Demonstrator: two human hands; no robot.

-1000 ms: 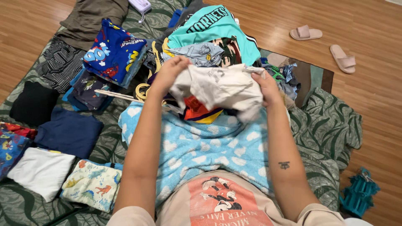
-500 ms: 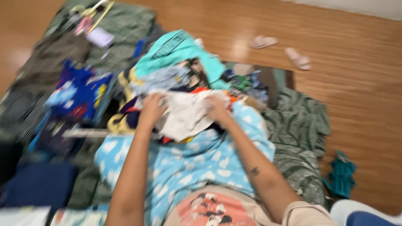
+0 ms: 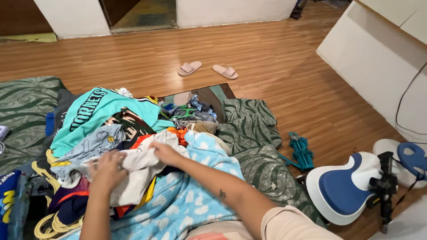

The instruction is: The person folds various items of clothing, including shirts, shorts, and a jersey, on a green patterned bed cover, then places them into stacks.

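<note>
Fingers of left hand and right hand closed, gripping white garment.

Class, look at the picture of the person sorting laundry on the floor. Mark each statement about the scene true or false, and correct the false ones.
1. Both hands rest on a white garment. True: the left hand and right hand are both on it.
2. The slippers lie on the green mat. False: they lie on the wood floor, beyond the mat.
3. A teal shirt lies on top of the clothes pile. True.
4. The blanket with white clouds is red. False: it is light blue.
5. The teal hangers hang on a rack. False: they lie on the floor.
</note>
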